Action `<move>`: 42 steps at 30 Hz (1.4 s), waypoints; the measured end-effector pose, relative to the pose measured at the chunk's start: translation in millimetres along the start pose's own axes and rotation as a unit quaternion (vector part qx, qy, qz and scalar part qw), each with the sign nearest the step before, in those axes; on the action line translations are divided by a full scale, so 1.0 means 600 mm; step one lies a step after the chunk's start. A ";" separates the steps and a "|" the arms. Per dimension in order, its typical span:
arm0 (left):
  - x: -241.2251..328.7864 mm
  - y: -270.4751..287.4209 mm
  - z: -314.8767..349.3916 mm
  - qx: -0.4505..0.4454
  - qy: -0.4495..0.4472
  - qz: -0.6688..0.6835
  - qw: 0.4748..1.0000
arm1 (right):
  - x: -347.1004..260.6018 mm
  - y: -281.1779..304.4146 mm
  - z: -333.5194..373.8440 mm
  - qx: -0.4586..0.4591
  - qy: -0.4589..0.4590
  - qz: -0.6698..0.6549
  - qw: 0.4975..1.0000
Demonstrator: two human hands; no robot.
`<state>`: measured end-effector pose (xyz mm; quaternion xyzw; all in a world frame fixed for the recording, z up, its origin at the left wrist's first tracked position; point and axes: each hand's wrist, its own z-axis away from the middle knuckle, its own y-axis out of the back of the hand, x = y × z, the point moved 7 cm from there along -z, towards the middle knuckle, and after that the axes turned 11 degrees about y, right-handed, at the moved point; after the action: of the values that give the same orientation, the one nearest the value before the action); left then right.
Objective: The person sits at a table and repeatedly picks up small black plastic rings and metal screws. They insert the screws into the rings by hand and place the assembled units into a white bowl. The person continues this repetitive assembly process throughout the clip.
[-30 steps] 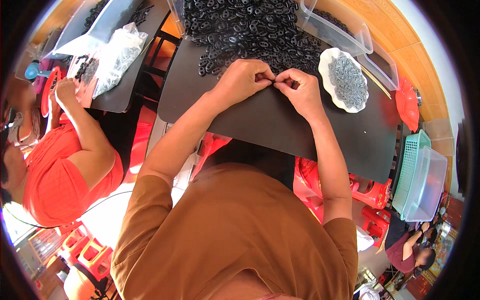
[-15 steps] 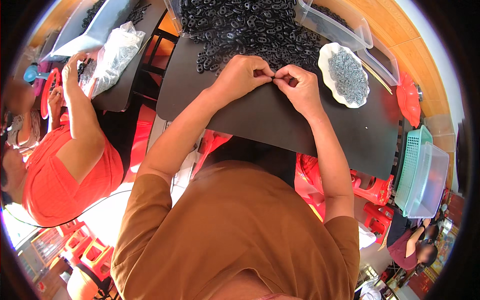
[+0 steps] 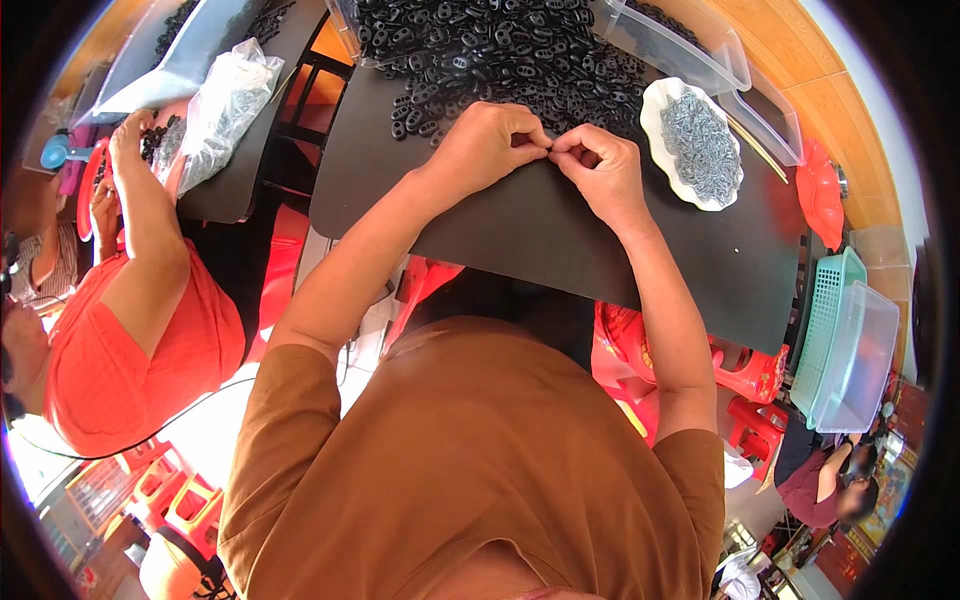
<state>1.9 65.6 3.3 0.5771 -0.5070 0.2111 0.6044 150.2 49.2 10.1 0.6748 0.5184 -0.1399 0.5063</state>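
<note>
Over the dark table [image 3: 480, 235], my left hand [image 3: 487, 142] and my right hand [image 3: 606, 172] meet fingertip to fingertip. Both are closed in a pinch around a tiny dark piece [image 3: 550, 151], mostly hidden by the fingers, so its kind cannot be made out. Just beyond them spreads a large heap of black oval plastic pieces with holes [image 3: 470, 60]. To the right of my right hand stands a white scalloped dish [image 3: 652, 120] full of small silvery screw-like parts [image 3: 700, 145].
Transparent plastic bins [image 3: 690, 52] stand at the far right. A red scalloped dish [image 3: 820, 195] and a green basket [image 3: 822, 325] lie along the right side. At left, a co-worker in red [image 3: 150, 330] sits by a table with a plastic bag [image 3: 232, 110].
My hands keep their pinch and have barely shifted. At left, the co-worker's raised arm has moved slightly left and down.
</note>
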 end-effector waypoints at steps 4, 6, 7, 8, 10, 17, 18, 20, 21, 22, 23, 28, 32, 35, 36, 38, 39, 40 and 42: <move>0.000 0.000 0.000 -0.002 -0.001 0.007 1.000 | 0.001 -0.001 0.002 0.003 0.006 0.002 1.000; 0.000 0.000 0.000 -0.002 -0.001 0.006 1.000 | 0.000 -0.001 0.001 0.004 0.008 0.006 1.000; 0.000 0.000 0.000 -0.001 -0.003 0.006 1.000 | -0.001 -0.001 0.001 0.002 0.006 0.010 1.000; 0.000 -0.001 -0.001 -0.001 -0.004 0.006 1.000 | -0.002 0.000 0.001 0.001 0.004 0.013 1.000; 0.000 -0.001 0.000 0.000 -0.005 0.006 1.000 | -0.002 -0.001 0.001 -0.002 0.012 0.017 1.000; -0.001 -0.003 0.000 -0.001 -0.017 -0.004 1.000 | -0.008 -0.002 0.001 -0.002 0.028 0.018 0.999; 0.000 -0.003 0.001 0.003 -0.016 -0.006 1.000 | -0.007 -0.002 0.002 0.002 0.023 0.013 1.000; 0.002 -0.001 0.003 0.011 -0.015 -0.010 1.000 | -0.005 -0.003 0.005 0.009 0.013 0.002 1.000; 0.005 0.000 0.005 0.018 -0.028 -0.012 0.999 | -0.007 -0.002 0.004 0.012 0.017 0.004 1.000; 0.008 0.000 0.008 0.026 -0.040 -0.015 0.999 | -0.008 -0.002 0.005 0.014 0.022 0.005 1.000; 0.013 0.001 0.011 0.035 -0.052 -0.017 0.998 | -0.007 -0.001 0.005 0.017 0.027 0.006 0.999; 0.040 0.046 0.029 0.079 -0.043 -0.014 0.996 | -0.004 0.020 0.016 0.038 0.029 -0.028 0.998; 0.007 0.117 0.068 0.100 -0.006 -0.070 0.993 | 0.045 0.067 0.035 -0.011 -0.064 -0.059 0.996; 0.009 0.120 0.102 0.089 -0.012 -0.160 0.983 | 0.068 0.100 0.029 -0.047 -0.137 -0.142 0.979; 0.012 0.117 0.112 0.086 -0.017 -0.188 0.978 | 0.070 0.114 0.016 -0.063 -0.141 -0.137 0.978; 0.015 0.112 0.121 0.106 -0.023 -0.199 0.974 | 0.073 0.155 -0.022 -0.062 -0.123 -0.123 0.983; 0.018 0.108 0.122 0.115 -0.028 -0.204 0.972 | 0.077 0.181 -0.047 -0.044 -0.100 -0.115 0.987; 0.019 0.104 0.121 0.113 -0.022 -0.207 0.971 | 0.096 0.210 -0.073 -0.018 -0.109 -0.138 0.984; 0.022 0.097 0.114 0.112 -0.014 -0.214 0.970 | 0.127 0.266 -0.135 0.046 -0.093 -0.173 0.979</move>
<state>-67.2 12.9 30.4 0.7391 -0.3534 0.1239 0.5599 289.4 167.1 78.1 0.5812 0.5714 -0.3111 0.4889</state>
